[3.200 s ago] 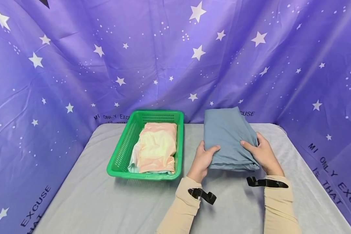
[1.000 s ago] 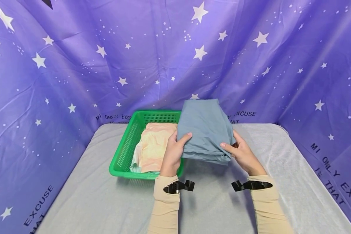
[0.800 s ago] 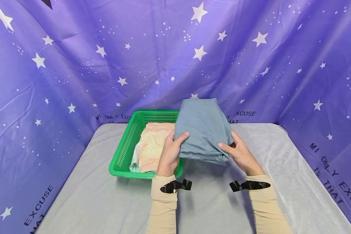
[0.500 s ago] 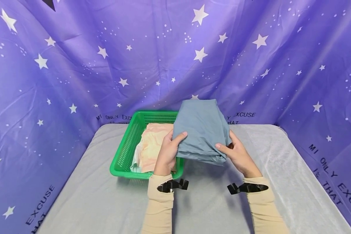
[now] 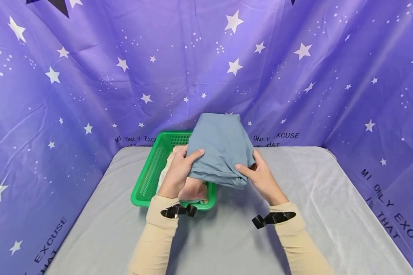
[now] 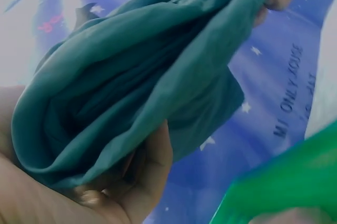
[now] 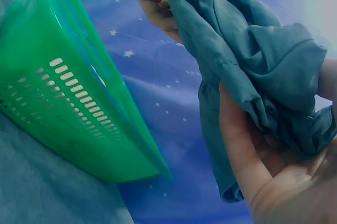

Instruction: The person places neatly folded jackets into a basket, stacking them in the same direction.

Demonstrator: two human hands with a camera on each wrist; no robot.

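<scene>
A folded blue-grey cloth, perhaps a garment, is held up between both hands, its far part covering the right side of a green plastic basket. My left hand grips its left edge, thumb on top and fingers beneath, above the basket. At the opposite edge my right hand holds on the same way, out over the table. In the left wrist view the cloth's folded layers hang between thumb and fingers. Peach-coloured folded cloth lies in the basket, partly hidden behind the left hand and the blue-grey cloth.
The basket stands on a table with a pale grey cover. Purple star-printed curtain encloses the back and both sides. Black straps circle both wrists over beige sleeves.
Both hands have carried the blue-grey cloth leftward, from the table's right side to partly over the basket. It now hides more of the peach cloth. The grip looks the same.
</scene>
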